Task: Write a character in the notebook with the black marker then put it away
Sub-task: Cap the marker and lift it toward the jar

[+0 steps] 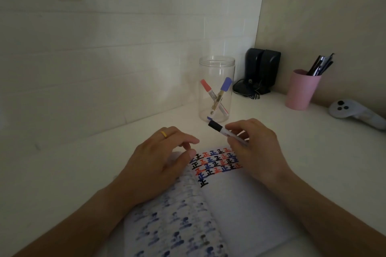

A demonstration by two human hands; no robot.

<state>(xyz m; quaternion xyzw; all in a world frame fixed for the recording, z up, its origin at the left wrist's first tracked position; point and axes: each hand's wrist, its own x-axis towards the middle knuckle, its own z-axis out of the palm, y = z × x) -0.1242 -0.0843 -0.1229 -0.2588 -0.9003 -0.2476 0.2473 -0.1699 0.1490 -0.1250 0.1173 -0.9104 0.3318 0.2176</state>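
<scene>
Two hands we saw at centre frame, right hand (253, 142) pinching the capped black marker (224, 131) above the open notebook (240, 204), left hand (158, 156) loosely spread on the left page, clear jar (216, 89) just behind.

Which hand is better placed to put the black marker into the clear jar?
The right hand: it already holds the capped black marker just before the clear jar.
</scene>
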